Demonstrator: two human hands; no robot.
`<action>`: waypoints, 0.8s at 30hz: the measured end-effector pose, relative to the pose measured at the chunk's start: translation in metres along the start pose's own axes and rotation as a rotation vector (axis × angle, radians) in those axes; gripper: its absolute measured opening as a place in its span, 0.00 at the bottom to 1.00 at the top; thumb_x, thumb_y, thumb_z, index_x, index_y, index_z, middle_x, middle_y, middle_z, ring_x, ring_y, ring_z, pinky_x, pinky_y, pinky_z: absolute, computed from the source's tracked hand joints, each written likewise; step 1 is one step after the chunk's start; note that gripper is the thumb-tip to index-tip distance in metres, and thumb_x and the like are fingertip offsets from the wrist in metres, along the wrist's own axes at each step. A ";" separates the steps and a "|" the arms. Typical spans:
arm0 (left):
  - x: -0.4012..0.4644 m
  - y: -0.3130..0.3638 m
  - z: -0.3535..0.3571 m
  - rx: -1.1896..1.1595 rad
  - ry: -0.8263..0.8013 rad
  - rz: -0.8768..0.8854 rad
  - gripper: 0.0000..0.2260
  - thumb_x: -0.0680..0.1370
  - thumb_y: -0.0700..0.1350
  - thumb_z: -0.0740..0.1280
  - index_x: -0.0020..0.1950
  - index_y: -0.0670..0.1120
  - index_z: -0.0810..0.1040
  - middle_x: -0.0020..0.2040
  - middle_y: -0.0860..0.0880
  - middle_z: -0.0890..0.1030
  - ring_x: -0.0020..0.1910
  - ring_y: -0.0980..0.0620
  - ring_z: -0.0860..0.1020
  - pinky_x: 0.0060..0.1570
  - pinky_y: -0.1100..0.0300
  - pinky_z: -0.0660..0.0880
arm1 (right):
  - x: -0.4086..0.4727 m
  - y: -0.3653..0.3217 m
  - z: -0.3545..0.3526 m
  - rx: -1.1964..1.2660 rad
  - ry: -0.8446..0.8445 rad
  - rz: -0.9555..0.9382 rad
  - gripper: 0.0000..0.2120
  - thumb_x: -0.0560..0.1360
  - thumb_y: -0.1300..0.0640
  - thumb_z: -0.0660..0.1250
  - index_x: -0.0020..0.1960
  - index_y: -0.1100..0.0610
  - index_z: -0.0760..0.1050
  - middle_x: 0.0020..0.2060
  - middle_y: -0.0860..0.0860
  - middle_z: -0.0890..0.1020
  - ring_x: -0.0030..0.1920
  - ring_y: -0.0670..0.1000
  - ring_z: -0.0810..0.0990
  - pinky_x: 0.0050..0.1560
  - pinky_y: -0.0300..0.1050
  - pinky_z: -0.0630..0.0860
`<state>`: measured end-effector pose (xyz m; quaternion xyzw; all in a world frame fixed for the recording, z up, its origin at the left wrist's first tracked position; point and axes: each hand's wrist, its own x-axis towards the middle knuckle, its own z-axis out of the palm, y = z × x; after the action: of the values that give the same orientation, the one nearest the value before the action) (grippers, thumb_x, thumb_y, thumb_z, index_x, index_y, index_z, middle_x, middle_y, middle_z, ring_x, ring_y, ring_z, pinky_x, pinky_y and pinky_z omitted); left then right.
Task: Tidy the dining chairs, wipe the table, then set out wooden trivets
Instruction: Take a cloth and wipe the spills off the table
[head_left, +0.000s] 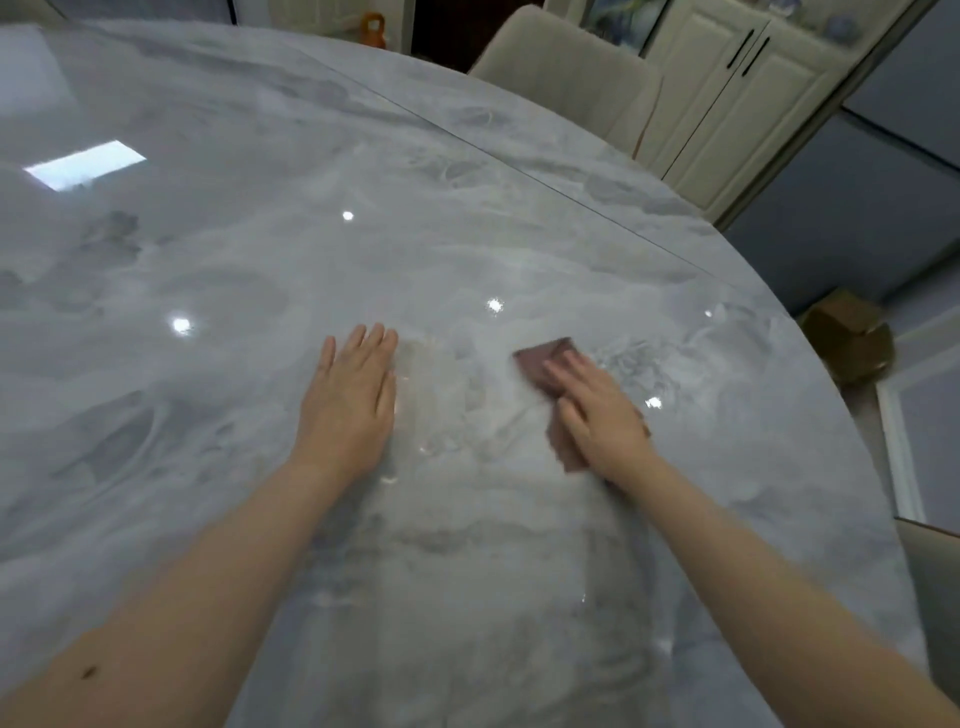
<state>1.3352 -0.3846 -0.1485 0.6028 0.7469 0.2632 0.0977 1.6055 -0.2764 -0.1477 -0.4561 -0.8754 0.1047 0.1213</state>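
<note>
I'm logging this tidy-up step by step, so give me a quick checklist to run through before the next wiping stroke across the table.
1. Cloth under the wiping hand: ok. The right hand presses flat on the brownish cloth.
2. Cloth flat on the table: ok, though blurred.
3. Bracing hand: ok. The left hand rests open on the surface, apart from the cloth.
4. Path ahead free of objects: ok. Only bare glossy marble shows beyond the cloth.
5. Chair tucked at the far edge: cannot tell. Only its back shows.
6. Trivets ready nearby: cannot tell. None in view.
</note>
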 end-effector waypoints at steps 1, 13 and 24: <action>-0.015 0.000 -0.003 0.025 0.022 -0.005 0.28 0.78 0.50 0.44 0.73 0.39 0.66 0.72 0.42 0.67 0.74 0.43 0.62 0.73 0.50 0.48 | 0.009 0.004 -0.001 -0.024 0.045 0.144 0.26 0.75 0.49 0.51 0.72 0.54 0.68 0.73 0.57 0.65 0.74 0.56 0.62 0.74 0.47 0.54; -0.137 -0.007 -0.008 0.227 0.019 -0.115 0.26 0.77 0.47 0.48 0.69 0.35 0.69 0.70 0.37 0.70 0.69 0.39 0.68 0.69 0.49 0.51 | -0.092 -0.140 0.036 -0.007 -0.086 -0.192 0.23 0.77 0.50 0.55 0.71 0.48 0.68 0.72 0.54 0.68 0.73 0.55 0.64 0.73 0.49 0.55; -0.136 -0.006 -0.004 0.226 0.001 -0.075 0.27 0.77 0.49 0.47 0.69 0.35 0.69 0.69 0.37 0.70 0.69 0.39 0.68 0.69 0.42 0.58 | -0.060 -0.078 0.022 -0.077 0.146 0.415 0.29 0.73 0.49 0.49 0.70 0.53 0.70 0.71 0.59 0.68 0.72 0.59 0.64 0.72 0.52 0.56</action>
<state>1.3630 -0.5158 -0.1708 0.5813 0.7939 0.1740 0.0386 1.5716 -0.3717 -0.1528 -0.6371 -0.7550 0.0609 0.1427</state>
